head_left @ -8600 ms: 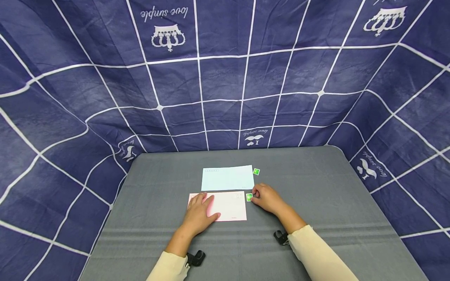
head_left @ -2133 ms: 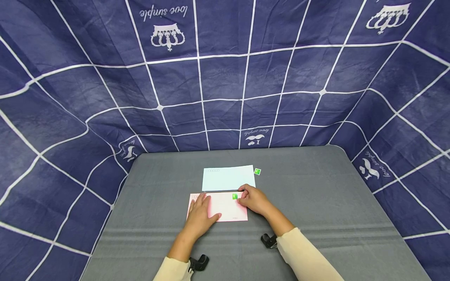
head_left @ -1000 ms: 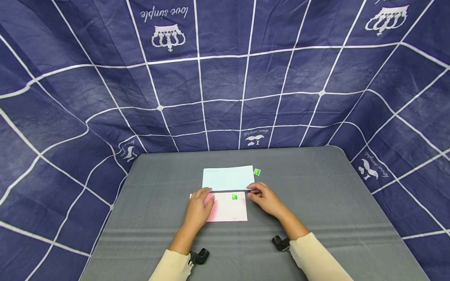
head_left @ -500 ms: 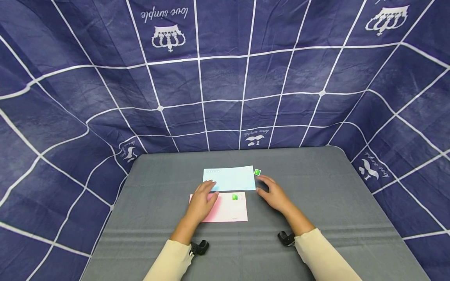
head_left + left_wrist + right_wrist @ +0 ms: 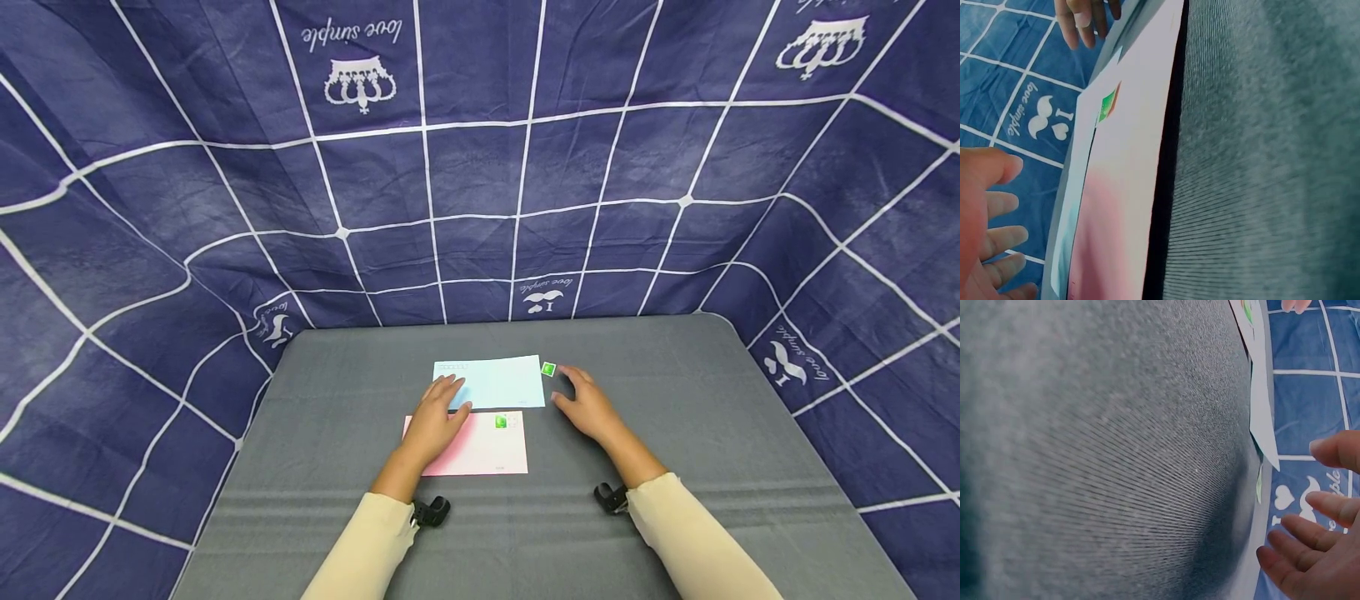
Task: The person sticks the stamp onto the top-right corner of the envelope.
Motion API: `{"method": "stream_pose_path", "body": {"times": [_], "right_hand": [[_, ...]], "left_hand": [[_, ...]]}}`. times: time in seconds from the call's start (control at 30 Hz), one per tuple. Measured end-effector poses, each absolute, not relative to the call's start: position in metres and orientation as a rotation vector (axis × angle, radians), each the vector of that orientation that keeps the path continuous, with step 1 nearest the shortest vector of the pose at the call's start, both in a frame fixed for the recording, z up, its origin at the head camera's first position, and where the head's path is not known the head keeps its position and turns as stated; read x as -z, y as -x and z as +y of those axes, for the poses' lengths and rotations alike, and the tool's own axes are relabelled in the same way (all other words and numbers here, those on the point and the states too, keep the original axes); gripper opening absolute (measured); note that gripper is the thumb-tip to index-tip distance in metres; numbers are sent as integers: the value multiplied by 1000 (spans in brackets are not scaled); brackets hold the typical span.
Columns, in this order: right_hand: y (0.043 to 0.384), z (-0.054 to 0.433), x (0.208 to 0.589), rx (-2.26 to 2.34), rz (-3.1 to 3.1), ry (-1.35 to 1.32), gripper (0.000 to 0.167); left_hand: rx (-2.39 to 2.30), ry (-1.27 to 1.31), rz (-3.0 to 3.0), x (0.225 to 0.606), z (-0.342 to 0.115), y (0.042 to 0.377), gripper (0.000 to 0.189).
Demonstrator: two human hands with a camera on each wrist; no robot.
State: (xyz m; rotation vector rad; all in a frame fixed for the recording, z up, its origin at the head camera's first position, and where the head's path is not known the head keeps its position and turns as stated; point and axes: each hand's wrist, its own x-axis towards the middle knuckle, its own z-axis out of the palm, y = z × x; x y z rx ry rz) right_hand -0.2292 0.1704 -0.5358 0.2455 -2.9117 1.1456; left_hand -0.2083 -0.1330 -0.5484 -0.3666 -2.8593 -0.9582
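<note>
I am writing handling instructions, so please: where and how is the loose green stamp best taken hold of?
Probably pinch the green stamp by its right edge, coming from the right with the right hand. The stamp is small and thin; its left side lies close beside the light blue envelope, while its right edge lies uncovered.

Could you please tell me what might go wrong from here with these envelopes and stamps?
The loose stamp is small and lies beside the blue envelope, so the right hand might fumble it or push it away.
The left hand appears raised rather than pressing down, so the blue envelope could slide if brushed.
The green stamp on the pink envelope might shift if touched; I cannot tell whether it is stuck.
</note>
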Motion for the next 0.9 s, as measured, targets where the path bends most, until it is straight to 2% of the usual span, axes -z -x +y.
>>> {"method": "stream_pose_path", "body": {"times": [0.43, 0.9], "right_hand": [[249, 169, 538, -1084, -2993, -202, 59], [270, 161, 543, -1177, -2970, -69, 50]], "left_hand": [[784, 372, -3034, 557, -129, 222, 67], [694, 384, -3136, 554, -123, 233, 62]]}}
